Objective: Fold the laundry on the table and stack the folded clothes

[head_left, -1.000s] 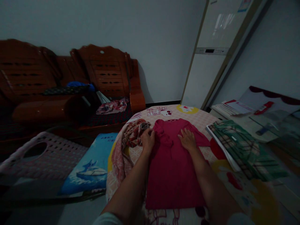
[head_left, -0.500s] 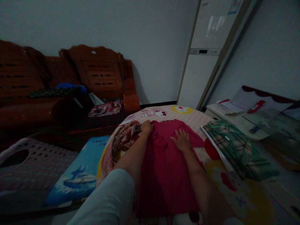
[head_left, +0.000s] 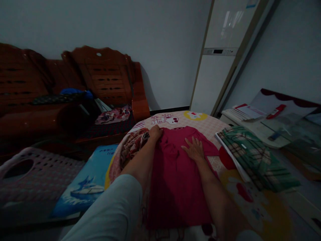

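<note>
A dark pink long-sleeved shirt (head_left: 180, 190) lies spread on the round table, its neck at the far side. My left hand (head_left: 155, 132) is closed on the shirt's edge near the left shoulder, where the fabric is bunched and creased. Flat on the upper right of the shirt rests my right hand (head_left: 194, 149), fingers spread. A crumpled red-and-brown patterned cloth (head_left: 132, 145) sits just left of my left hand, partly hidden by that forearm. To the right, a folded green plaid garment (head_left: 253, 154) lies on a white flat object.
A patterned tablecloth (head_left: 213, 124) covers the table. At the left stand a pink woven plastic basket (head_left: 50, 177) and a blue printed bag (head_left: 87, 182). Behind are a wooden sofa (head_left: 107, 77) and a tall air conditioner (head_left: 213, 77). A side desk (head_left: 273, 142) holds papers.
My left hand has shifted slightly left with the shirt's edge in its fingers. My right hand stays flat on the shirt, its fingers a little more spread.
</note>
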A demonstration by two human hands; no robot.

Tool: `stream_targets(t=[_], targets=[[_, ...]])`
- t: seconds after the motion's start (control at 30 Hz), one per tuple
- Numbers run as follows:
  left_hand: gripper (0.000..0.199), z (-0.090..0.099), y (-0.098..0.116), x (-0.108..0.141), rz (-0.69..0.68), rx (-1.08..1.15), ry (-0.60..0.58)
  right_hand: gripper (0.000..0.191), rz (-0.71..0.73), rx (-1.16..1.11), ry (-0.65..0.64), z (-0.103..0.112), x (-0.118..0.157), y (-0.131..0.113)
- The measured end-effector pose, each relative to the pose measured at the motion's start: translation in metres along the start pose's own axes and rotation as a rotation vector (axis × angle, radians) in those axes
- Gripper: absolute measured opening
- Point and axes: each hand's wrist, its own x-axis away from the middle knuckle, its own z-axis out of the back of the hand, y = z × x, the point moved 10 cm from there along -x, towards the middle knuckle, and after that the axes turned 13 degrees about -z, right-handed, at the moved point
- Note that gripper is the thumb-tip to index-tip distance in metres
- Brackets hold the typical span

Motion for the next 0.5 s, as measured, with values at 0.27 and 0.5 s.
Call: stream_targets(t=[0.27,0.5], targets=[[0.021,0.029,0.035,0.077,-0.277,0.34,0.214,0.059,0.007,-0.033,0.06,0.003,0.002,0.002],[0.026,-0.018,0.052,0.097,-0.249,0.214,0.081,0.049,0.045,-0.083,0.082,0.002,0.0,0.005]])
